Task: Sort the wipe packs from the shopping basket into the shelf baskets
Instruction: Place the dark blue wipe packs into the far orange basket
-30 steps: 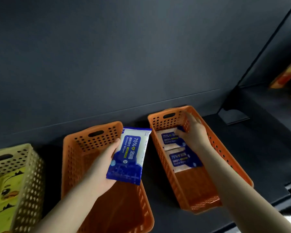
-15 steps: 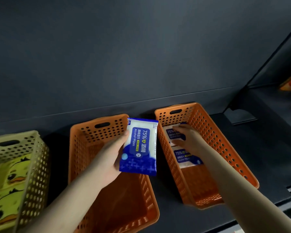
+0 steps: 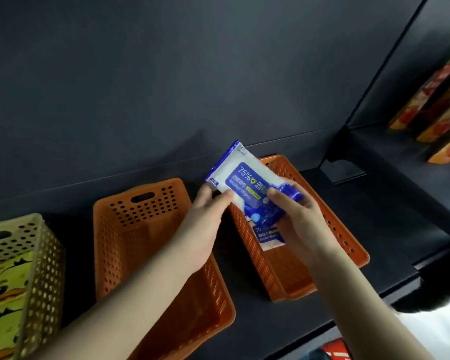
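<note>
You are holding the 75% alcohol wipe pack tilted above the right orange basket, left hand pinching its white edge and right hand gripping its blue end, so you are best lowering it flat beside the 1 stocked pack visible inside that basket.

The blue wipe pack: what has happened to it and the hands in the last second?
The left hand carried the blue wipe pack rightward, from over the middle orange basket to above the right orange basket. The right hand lifted off the packs lying there and took hold of the pack's lower end; both hands grip it now. The baskets stayed put.
</note>
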Available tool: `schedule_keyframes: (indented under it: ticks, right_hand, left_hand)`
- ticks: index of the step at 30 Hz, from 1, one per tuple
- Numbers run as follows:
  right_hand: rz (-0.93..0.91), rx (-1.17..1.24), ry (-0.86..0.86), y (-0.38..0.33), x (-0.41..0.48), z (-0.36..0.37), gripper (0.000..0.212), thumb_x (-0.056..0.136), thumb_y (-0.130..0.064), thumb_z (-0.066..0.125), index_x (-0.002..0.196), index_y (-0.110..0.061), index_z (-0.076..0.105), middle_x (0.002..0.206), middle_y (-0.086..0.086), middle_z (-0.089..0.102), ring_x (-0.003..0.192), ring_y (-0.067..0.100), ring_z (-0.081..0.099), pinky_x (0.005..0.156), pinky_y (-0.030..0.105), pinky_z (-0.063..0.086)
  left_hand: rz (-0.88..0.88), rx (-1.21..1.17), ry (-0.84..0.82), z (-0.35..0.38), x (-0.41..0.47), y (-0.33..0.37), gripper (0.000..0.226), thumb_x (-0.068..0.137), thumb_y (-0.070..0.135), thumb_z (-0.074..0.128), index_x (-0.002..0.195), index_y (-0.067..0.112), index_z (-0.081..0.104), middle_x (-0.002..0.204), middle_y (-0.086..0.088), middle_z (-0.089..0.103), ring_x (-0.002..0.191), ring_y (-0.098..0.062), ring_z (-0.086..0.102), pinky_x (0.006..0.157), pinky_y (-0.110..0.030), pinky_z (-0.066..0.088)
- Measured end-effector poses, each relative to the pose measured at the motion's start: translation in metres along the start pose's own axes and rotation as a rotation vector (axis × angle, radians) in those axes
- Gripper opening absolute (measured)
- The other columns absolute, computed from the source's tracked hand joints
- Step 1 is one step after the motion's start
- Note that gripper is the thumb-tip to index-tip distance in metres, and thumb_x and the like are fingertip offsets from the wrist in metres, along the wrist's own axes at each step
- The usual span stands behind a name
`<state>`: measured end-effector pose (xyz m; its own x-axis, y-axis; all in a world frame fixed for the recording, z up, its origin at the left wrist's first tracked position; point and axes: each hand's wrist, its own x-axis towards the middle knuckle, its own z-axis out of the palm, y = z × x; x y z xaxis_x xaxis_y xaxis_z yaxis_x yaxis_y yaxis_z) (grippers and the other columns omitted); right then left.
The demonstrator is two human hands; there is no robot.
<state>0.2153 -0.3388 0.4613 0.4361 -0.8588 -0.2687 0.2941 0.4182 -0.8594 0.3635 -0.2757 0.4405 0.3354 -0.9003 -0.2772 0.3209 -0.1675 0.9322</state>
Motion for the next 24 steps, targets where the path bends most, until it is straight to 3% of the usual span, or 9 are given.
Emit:
schedule_keyframes:
  ticks: [3, 5, 7, 9, 10, 14, 16, 19, 24]
  right_hand:
    - [-0.103, 0.083, 0.226, -0.015, 0.004, -0.01, 0.014, 0.086, -0.008, 0.067, 0.099, -0.008, 0.061, 0.094, 0.013, 0.075, 0.086, 0.029, 0.073, 0.076, 0.047, 0.059]
    - [-0.186, -0.186, 0.328, -0.029, 0.007, -0.027, 0.012, 0.087, -0.013, 0.068, 0.097, -0.014, 0.062, 0.091, 0.006, 0.075, 0.086, 0.026, 0.073, 0.073, 0.041, 0.06]
    - [-0.183, -0.667, 0.35, -0.038, 0.014, -0.047, 0.013, 0.087, -0.015, 0.068, 0.097, -0.018, 0.061, 0.091, 0.0, 0.071, 0.085, 0.021, 0.07, 0.069, 0.032, 0.057]
    - [-0.039, -1.093, 0.268, -0.038, 0.027, -0.061, 0.018, 0.087, -0.016, 0.067, 0.103, -0.017, 0.06, 0.092, -0.001, 0.066, 0.078, 0.013, 0.064, 0.061, 0.023, 0.05]
    - [0.048, -1.218, 0.193, -0.035, 0.035, -0.065, 0.02, 0.087, -0.016, 0.067, 0.106, -0.015, 0.06, 0.094, 0.0, 0.067, 0.076, 0.011, 0.063, 0.059, 0.021, 0.048]
    - [0.236, -1.268, 0.036, -0.017, 0.059, -0.065, 0.022, 0.086, -0.016, 0.069, 0.106, -0.015, 0.06, 0.102, 0.002, 0.067, 0.085, 0.016, 0.065, 0.073, 0.03, 0.055]
    - [0.23, -1.326, 0.016, -0.003, 0.069, -0.063, 0.025, 0.087, -0.017, 0.068, 0.111, -0.013, 0.06, 0.104, 0.002, 0.066, 0.09, 0.018, 0.064, 0.078, 0.032, 0.055]
    - [0.191, -1.45, 0.032, 0.013, 0.076, -0.064, 0.033, 0.089, -0.019, 0.065, 0.12, -0.011, 0.057, 0.114, 0.007, 0.065, 0.09, 0.017, 0.06, 0.072, 0.026, 0.05]
    - [0.104, -1.48, 0.062, 0.016, 0.079, -0.066, 0.031, 0.091, -0.018, 0.062, 0.12, -0.009, 0.055, 0.116, 0.009, 0.063, 0.09, 0.016, 0.056, 0.073, 0.024, 0.045]
  left_hand:
    - [0.007, 0.216, 0.013, 0.004, -0.003, -0.004, 0.036, 0.094, 0.017, 0.06, 0.129, 0.018, 0.049, 0.131, 0.005, 0.06, 0.088, 0.015, 0.06, 0.07, -0.004, 0.045]
    - [0.049, 0.428, 0.043, 0.001, -0.005, -0.007, 0.05, 0.091, 0.017, 0.063, 0.137, 0.018, 0.041, 0.141, 0.003, 0.049, 0.103, 0.011, 0.054, 0.068, 0.002, 0.041]
    - [0.126, 0.724, 0.013, -0.003, -0.003, -0.012, 0.068, 0.088, 0.028, 0.068, 0.145, 0.021, 0.033, 0.151, -0.001, 0.038, 0.134, -0.005, 0.038, 0.092, -0.005, 0.035]
    - [0.126, 1.018, -0.084, -0.002, -0.001, -0.014, 0.086, 0.083, 0.047, 0.068, 0.151, 0.024, 0.021, 0.159, -0.004, 0.024, 0.148, -0.016, 0.013, 0.116, -0.03, 0.023]
    - [0.106, 1.142, -0.127, -0.001, 0.001, -0.016, 0.094, 0.081, 0.056, 0.066, 0.153, 0.025, 0.014, 0.161, -0.004, 0.016, 0.149, -0.018, 0.003, 0.119, -0.038, 0.015]
    - [0.132, 1.34, -0.147, 0.002, 0.01, -0.019, 0.111, 0.072, 0.075, 0.057, 0.154, 0.026, 0.001, 0.163, 0.0, 0.007, 0.15, -0.022, 0.0, 0.119, -0.044, 0.012]
    - [0.136, 1.371, -0.136, 0.0, 0.011, -0.02, 0.113, 0.07, 0.078, 0.055, 0.154, 0.026, 0.0, 0.163, 0.001, 0.002, 0.15, -0.022, 0.0, 0.119, -0.043, 0.015]
    - [0.157, 1.411, -0.136, -0.002, 0.012, -0.021, 0.114, 0.069, 0.081, 0.052, 0.154, 0.026, -0.001, 0.163, 0.003, -0.003, 0.15, -0.021, -0.002, 0.12, -0.045, 0.016]
    - [0.186, 1.489, -0.126, -0.004, 0.012, -0.023, 0.115, 0.067, 0.085, 0.043, 0.154, 0.024, -0.001, 0.163, 0.004, -0.004, 0.15, -0.021, -0.003, 0.119, -0.045, 0.016]
